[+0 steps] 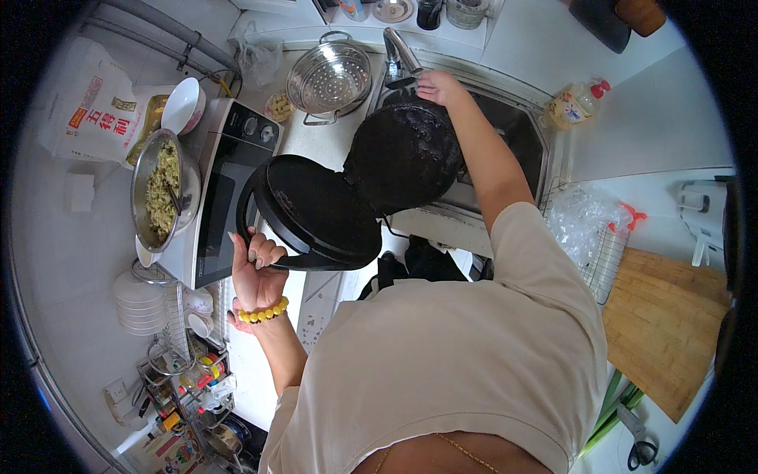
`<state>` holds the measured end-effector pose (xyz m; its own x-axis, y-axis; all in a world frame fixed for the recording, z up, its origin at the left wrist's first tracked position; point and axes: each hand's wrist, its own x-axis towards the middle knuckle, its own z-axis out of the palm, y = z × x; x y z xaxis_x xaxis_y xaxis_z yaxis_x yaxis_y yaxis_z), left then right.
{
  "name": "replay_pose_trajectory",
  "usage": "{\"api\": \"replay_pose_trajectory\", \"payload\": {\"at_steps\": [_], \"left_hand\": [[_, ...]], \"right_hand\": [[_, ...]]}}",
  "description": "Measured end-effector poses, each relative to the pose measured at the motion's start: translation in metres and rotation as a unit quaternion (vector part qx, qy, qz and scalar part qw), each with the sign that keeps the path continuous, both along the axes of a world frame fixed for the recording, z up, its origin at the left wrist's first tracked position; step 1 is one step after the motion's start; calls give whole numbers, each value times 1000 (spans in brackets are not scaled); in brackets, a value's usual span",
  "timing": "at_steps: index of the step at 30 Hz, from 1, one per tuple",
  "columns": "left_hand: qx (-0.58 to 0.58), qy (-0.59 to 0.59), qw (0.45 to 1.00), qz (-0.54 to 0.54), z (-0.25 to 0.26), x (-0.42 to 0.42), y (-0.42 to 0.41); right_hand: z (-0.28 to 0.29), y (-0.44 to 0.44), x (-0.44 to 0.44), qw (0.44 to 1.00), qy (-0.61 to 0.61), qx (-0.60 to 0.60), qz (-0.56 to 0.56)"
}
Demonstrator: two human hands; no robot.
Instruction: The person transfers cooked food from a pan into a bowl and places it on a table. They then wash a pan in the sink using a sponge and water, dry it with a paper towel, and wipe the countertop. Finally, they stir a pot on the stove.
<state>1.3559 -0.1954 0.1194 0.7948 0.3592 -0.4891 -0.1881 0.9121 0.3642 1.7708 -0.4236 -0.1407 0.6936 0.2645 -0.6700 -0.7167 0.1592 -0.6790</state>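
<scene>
An electric griddle stands unfolded, its two round black plates joined by a hinge. My left hand (257, 266), with a yellow bead bracelet at the wrist, grips the black handle of the near half (323, 210). The other half (405, 157) reaches over the edge of the steel sink (506, 127). At the spout of the chrome faucet (401, 50) is my right hand (437, 87), just beyond the far plate; whether its fingers hold anything is unclear. A dark cord hangs below the hinge. Behind my left wrist, more fingertips show, partly hidden.
Left, a microwave (228, 195) bears a steel bowl of chopped filling (163, 189) and a white bowl (183, 105). A steel steamer basket (328, 77) stands beside the sink. To the right are an oil bottle (573, 105), a wooden cutting board (666, 326) and scissors (636, 432).
</scene>
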Motion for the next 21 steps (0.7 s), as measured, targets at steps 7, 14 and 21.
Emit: {"api": "replay_pose_trajectory", "payload": {"at_steps": [7,14,21], "left_hand": [[4,-41,999,-22,-13,-7,9],[-43,-15,999,-27,-28,-14,38],[-91,-18,994,-65,-23,-14,85]], "right_hand": [[-13,-56,-52,985,-97,-139,-42],[-22,-112,-134,981,-80,-132,-114],[-13,-140,-189,976,-70,-135,-156]]}}
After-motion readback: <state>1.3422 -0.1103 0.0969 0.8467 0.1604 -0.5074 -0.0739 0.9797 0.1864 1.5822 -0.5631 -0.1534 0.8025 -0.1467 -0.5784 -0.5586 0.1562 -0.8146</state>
